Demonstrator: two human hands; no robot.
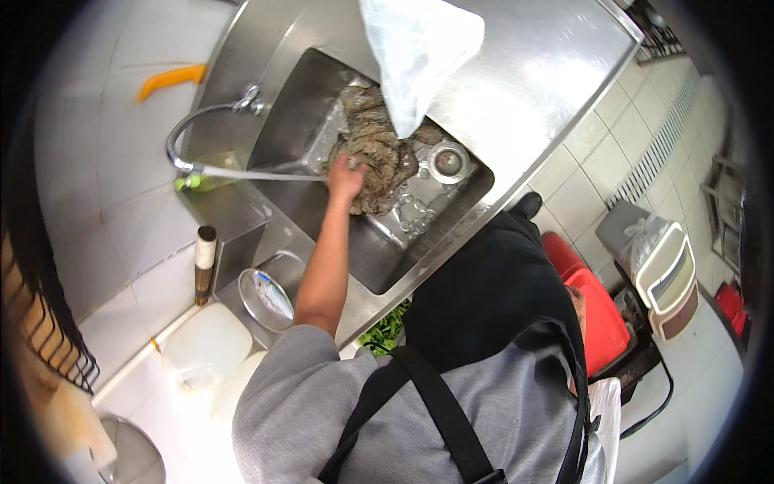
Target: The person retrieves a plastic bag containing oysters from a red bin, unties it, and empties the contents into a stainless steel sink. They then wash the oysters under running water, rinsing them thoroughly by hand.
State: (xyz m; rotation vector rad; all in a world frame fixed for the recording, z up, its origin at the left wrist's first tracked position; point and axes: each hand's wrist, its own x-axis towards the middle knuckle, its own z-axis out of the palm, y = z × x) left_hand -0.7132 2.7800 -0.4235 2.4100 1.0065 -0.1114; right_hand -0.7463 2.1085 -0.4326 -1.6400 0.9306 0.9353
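Note:
My left hand (pixel 347 178) reaches into a stainless steel sink (pixel 278 139) and touches a wet, wrinkled, brown-grey mass (pixel 378 157). The picture does not settle what the mass is, or whether my fingers close on it. From the curved tap (pixel 181 136), a stream of water (pixel 266 175) runs to my hand. A round drain strainer (pixel 448 162) and wet, clear patches lie at the mass's right. Above it, a pale plastic bag (pixel 417 54) hangs over the sink's edge. My right hand (pixel 577 308) is low at my side by a red plastic bin, mostly hidden behind the apron.
A bottle with a green cap (pixel 190 183) lies behind the tap. At the left are a metal bowl (pixel 266 299), a brush-like bundle (pixel 205 263) and a white plastic jug (pixel 208 342). Red (pixel 595 320) and grey (pixel 620 227) bins stand at my right. Leafy greens (pixel 387 330) show below the counter.

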